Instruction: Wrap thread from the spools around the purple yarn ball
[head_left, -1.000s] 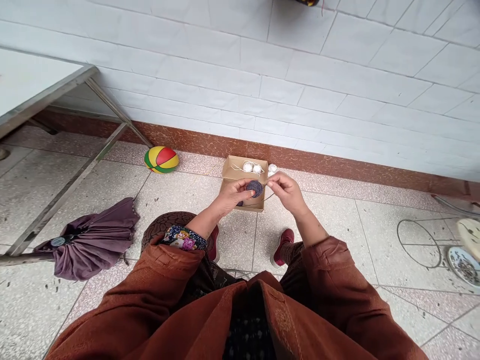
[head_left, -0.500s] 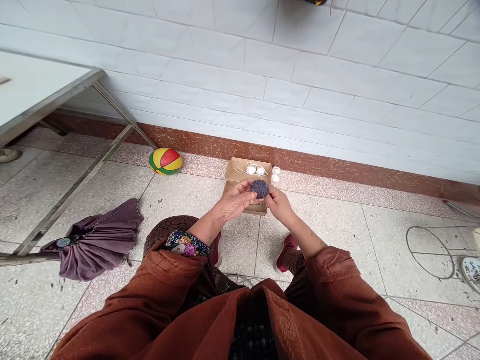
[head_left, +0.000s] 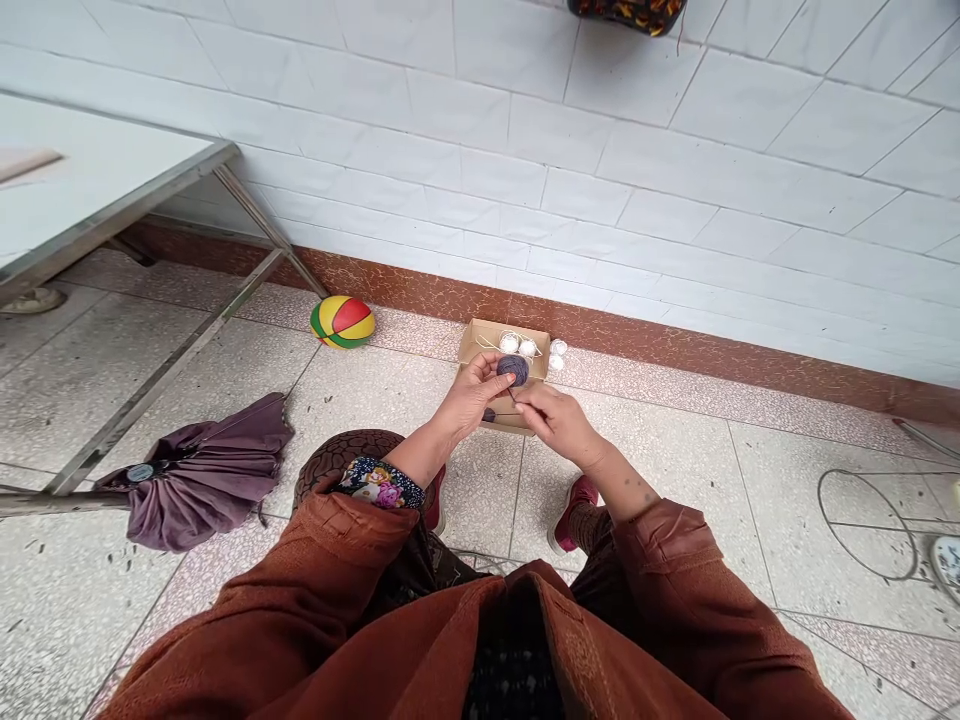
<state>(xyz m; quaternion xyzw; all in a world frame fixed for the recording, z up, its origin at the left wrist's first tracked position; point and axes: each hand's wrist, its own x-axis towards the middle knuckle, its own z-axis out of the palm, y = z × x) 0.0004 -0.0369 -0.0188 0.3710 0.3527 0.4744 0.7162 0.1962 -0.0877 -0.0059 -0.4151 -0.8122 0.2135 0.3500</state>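
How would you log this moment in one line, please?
left hand: holding dark yarn ball; right hand: pinching its strand; box: open, below hands; white balls: two in far half, two beside box

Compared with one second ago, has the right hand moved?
Yes: judged against the cardboard box, the right hand has moved leftward and lower in the view.

By the white-tiled wall (head_left: 420,170) a ball (head_left: 343,322) (red, yellow and green, quite cheerful) sits near a metal-framed table (head_left: 142,170), with a rumpled purple umbrella (head_left: 217,470) close by and a wire frame (head_left: 866,525) across the floor (head_left: 675,445).
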